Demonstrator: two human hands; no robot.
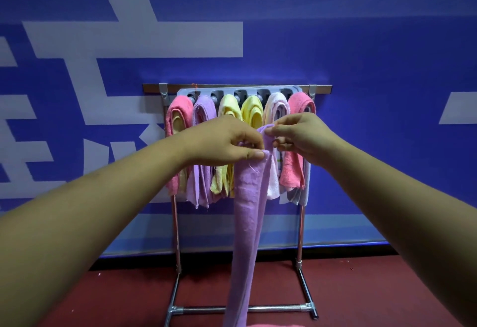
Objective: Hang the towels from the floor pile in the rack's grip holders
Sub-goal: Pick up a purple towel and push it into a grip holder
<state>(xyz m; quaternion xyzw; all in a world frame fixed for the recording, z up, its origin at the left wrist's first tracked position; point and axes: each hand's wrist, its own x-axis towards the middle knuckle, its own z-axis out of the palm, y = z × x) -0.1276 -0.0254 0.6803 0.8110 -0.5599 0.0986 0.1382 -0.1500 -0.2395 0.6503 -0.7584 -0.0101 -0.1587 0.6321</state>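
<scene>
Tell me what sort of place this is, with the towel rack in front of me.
Likely an indoor staged or test space, not a home bathroom: a blue banner wall with huge white characters, a dark red floor, and a free-standing metal rack carrying coloured towels.

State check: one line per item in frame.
Long purple towel: not hung, held up in front of the rack, trailing straight down.
Left hand: pinching that towel's top.
Right hand: pinching its top fold.
Grey plastic holder strip: six folded towels hang from it.
Silver metal rack: upright on the red floor.
Pink cloth: at the bottom edge, mostly cut off.
</scene>
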